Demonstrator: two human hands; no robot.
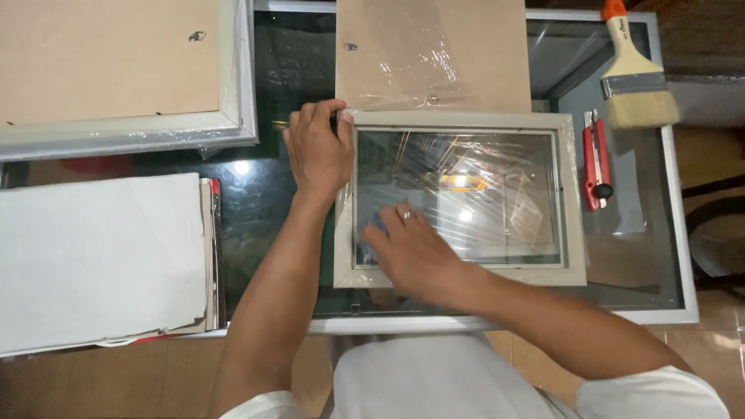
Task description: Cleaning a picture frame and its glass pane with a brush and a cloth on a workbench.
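Cream picture frame [459, 199], glazed and plastic-wrapped, flat on glass counter [264, 202] at centre. Left hand [317, 151] gripping upper-left corner of frame; right hand [411, 252] pressing blue cloth [378, 223] onto glass, lower left. Red cutter [596, 159] and paintbrush [635, 74] at right.

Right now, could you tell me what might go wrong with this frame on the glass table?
1. The right hand presses a blue cloth on the frame glass; hard pressure might crack it.
2. The left hand grips only one corner, so the frame could slide.
3. The cutter lies close beside the frame.
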